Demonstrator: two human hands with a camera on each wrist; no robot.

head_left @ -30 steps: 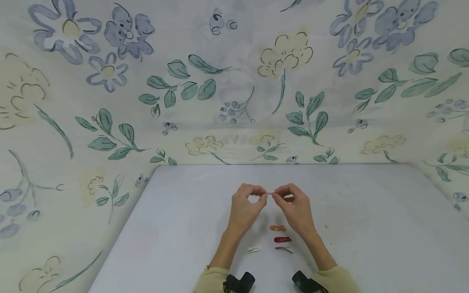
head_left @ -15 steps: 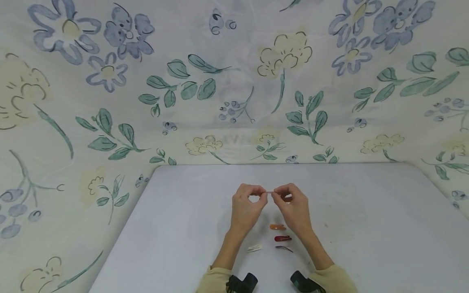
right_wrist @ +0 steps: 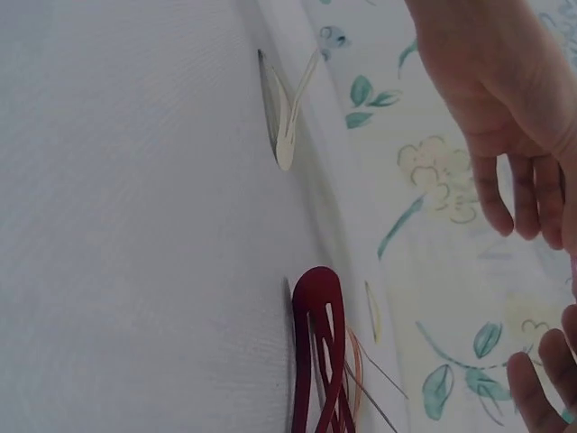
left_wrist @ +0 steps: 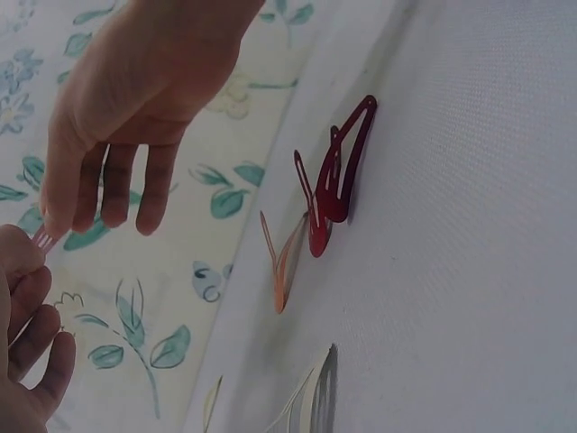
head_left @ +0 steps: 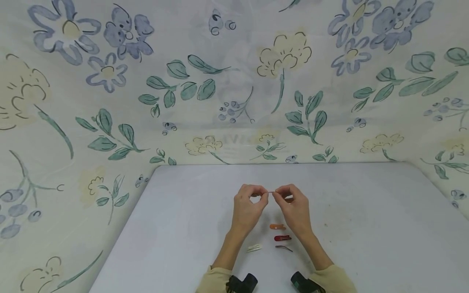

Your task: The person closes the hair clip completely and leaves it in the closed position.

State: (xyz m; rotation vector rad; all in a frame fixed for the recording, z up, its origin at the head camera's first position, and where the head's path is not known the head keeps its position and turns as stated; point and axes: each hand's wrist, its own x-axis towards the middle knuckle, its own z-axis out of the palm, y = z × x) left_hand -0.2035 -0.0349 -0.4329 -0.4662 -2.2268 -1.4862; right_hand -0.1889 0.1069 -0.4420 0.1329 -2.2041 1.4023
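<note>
My left hand [head_left: 249,207] and right hand [head_left: 294,207] meet fingertip to fingertip above the white table in the head view. Between them, thumb and finger of each hand pinch a small pink hair clip [left_wrist: 43,238]; most of it is hidden by the fingertips. The other fingers of my right hand hang loosely in the left wrist view. Below the hands lie an orange hair clip [head_left: 277,226], a dark red hair clip [head_left: 282,238] and a thin brownish-red one [head_left: 283,248]. A cream hair clip [head_left: 254,248] lies left of these, near my left forearm.
The white table [head_left: 176,228] meets a flower-printed cloth [head_left: 234,81] at its far edge. A pale yellow thin loop [right_wrist: 372,311] shows near that edge in the right wrist view. Black wrist devices [head_left: 242,283] sit at both cuffs.
My left hand has shifted very slightly right, and a little less of the pink hair clip shows between the fingertips. The clips on the table lie as before.
</note>
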